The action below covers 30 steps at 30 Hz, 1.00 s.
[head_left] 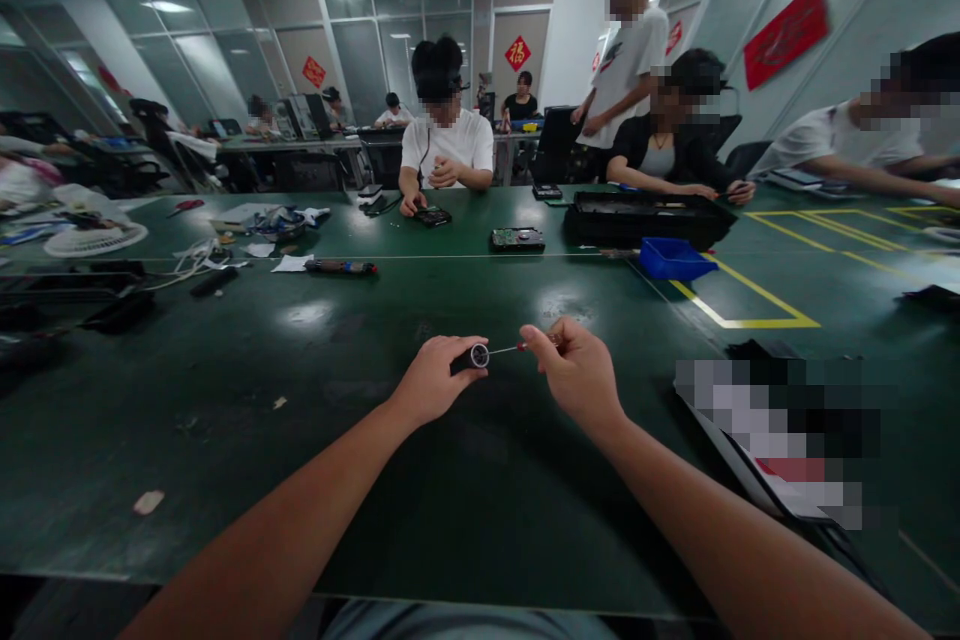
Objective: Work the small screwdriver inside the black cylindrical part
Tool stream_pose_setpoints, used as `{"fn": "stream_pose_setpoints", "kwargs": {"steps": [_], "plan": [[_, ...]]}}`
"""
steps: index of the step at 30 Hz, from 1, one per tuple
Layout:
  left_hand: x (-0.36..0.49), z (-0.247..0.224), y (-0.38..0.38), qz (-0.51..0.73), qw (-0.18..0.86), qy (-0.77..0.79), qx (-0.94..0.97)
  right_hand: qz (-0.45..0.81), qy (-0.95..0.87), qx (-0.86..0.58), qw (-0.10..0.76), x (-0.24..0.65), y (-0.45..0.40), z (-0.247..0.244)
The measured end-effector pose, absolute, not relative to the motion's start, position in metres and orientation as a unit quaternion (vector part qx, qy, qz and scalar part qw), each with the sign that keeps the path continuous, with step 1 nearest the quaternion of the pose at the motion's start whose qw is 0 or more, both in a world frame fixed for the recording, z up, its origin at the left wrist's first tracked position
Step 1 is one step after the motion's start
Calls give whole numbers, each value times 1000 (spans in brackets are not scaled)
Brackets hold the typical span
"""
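Observation:
My left hand [433, 382] is closed around a dark cylindrical part [478, 356], whose round end with a light rim faces right. My right hand [576, 368] grips a screwdriver [520, 348] by its handle, which the fingers partly cover. The thin metal shaft points left, and its tip meets the round end of the cylinder; whether it sits in a screw is too small to tell. Both hands are above the green table [465, 480], near its middle.
A blue bin [675, 260] and a long black tray [646, 218] stand at the back right. A hard drive [517, 238] lies ahead, a dark tool [341, 267] to its left. Papers [772, 430] lie right. People sit across the table.

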<state>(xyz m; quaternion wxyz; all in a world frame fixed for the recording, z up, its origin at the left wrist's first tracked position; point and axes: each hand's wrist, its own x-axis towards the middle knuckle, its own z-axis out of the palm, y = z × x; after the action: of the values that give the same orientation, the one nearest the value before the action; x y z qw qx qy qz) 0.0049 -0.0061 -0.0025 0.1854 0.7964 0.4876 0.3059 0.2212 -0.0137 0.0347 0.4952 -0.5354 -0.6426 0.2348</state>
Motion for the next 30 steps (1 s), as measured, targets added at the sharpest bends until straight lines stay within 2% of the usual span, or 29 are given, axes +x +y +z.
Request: {"fn": "stream_pose_setpoints", "kwargs": {"steps": [14, 22, 30], "plan": [[4, -3, -5, 303, 193, 493, 792, 244, -703, -445, 497, 221, -14, 29], [2, -7, -3, 314, 189, 485, 794, 222, -695, -498, 468, 220, -15, 29], [3, -4, -4, 323, 197, 491, 785, 237, -716, -477, 451, 221, -16, 28]]}}
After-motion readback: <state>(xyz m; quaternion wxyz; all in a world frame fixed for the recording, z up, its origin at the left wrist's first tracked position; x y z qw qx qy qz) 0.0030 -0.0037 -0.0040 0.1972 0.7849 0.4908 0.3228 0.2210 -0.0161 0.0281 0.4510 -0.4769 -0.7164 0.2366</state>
